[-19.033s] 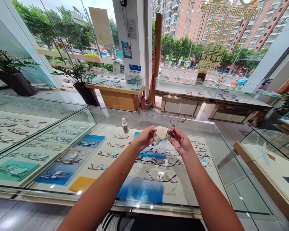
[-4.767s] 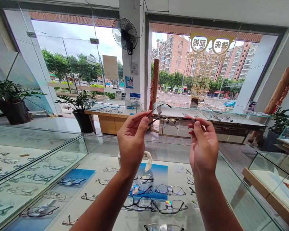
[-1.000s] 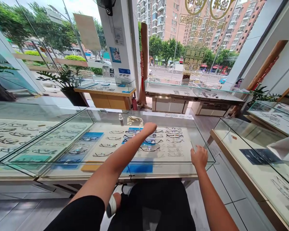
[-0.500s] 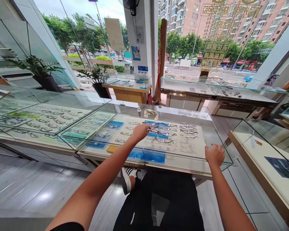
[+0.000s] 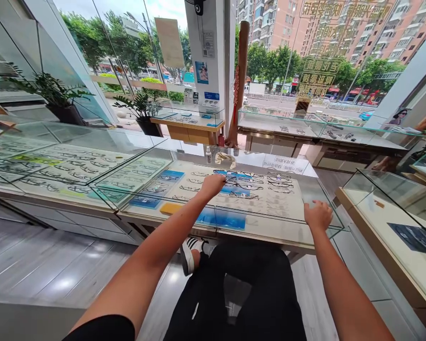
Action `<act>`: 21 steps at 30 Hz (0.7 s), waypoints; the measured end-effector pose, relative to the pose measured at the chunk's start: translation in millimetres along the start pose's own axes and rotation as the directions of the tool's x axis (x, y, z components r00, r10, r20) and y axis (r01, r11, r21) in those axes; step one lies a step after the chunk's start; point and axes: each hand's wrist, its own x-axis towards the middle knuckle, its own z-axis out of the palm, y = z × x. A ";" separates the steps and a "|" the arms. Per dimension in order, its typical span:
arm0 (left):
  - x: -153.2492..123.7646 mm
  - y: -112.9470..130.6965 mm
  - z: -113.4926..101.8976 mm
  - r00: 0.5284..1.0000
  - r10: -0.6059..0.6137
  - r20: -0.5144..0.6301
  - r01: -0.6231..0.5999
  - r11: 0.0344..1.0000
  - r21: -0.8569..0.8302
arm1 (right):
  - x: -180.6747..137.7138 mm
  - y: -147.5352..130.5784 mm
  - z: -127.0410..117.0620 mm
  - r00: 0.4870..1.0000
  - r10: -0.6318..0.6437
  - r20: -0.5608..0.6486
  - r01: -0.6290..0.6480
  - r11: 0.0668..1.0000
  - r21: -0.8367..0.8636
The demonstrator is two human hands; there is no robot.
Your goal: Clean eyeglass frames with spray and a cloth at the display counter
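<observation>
My left hand (image 5: 213, 183) reaches far into the glass display case (image 5: 315, 237). Its fingers are curled on a dark-framed pair of glasses (image 5: 234, 182) lying over a blue mat among rows of other glasses. My right hand (image 5: 317, 215) rests on the case's glass top near its right front corner, fingers loosely bent, tips on the glass and nothing in them. A white cloth (image 5: 224, 157) and a small spray bottle (image 5: 208, 154) sit on the glass at the far edge of the case.
More glass cases of glasses stand to the left (image 5: 57, 161), right (image 5: 394, 208) and across the aisle (image 5: 280, 121). Potted plants (image 5: 142, 111) stand by the windows. My crossed leg in black trousers (image 5: 241, 284) lies below the case front.
Earlier I wiped the glasses with the cloth and held them up in both hands. In the last second my left hand has moved along the rows of glasses; my right hand stays on the glass.
</observation>
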 end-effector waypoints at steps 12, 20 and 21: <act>-27.9 -2.1 -18.1 0.991 -0.103 -0.089 0.083 0.976 -0.201 | 2.8 1.3 0.2 0.999 0.019 0.026 -0.019 1.000 0.002; -38.3 -4.7 -32.0 0.966 -0.212 -0.145 0.115 0.862 -0.493 | 1.4 2.1 -1.4 0.999 0.023 0.030 -0.023 1.000 0.007; -37.5 -3.3 -33.6 0.964 -0.219 -0.150 0.111 0.846 -0.522 | 1.1 2.3 -1.6 0.999 0.023 0.029 -0.024 1.000 0.006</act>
